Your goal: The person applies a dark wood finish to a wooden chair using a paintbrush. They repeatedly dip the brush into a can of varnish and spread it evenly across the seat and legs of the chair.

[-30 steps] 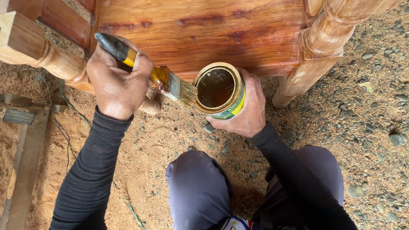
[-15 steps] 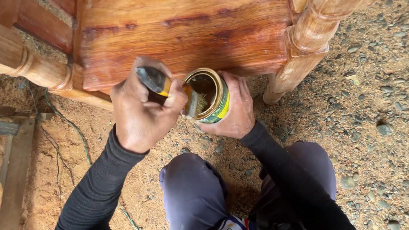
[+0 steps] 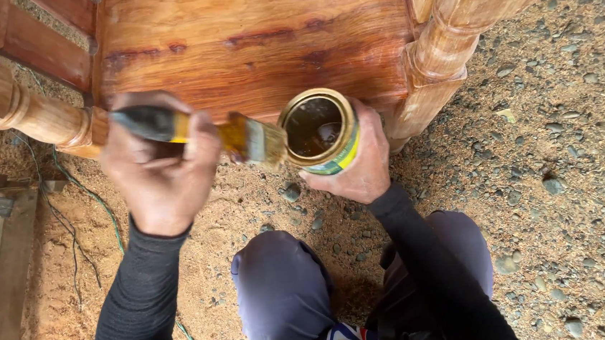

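Here the brush (image 3: 231,136) lay level just left of the open can (image 3: 319,131), its pale bristles almost touching the can's brass-coloured rim. The brush had a dark grip, a yellow band and an amber-stained middle. The left hand (image 3: 161,170) was closed around the dark grip, fingers curled over it from above and the thumb tucked beneath. The right hand (image 3: 361,169) was wrapped about the can from below and behind, fingers pressed to its green and yellow side, holding it upright with dark brown liquid showing inside. Both hands came out of long black sleeves (image 3: 140,298). Directly behind the can stood a glossy reddish-brown wooden panel (image 3: 256,40) of a piece of furniture, with a turned leg (image 3: 434,59) to its right and a paler turned rail (image 3: 21,109) to its left. The person's knees, in grey trousers (image 3: 283,294), were below the hands. The ground (image 3: 569,170) was sandy gravel with small stones, and a weathered plank (image 3: 2,280) and thin wires lay at the left edge.
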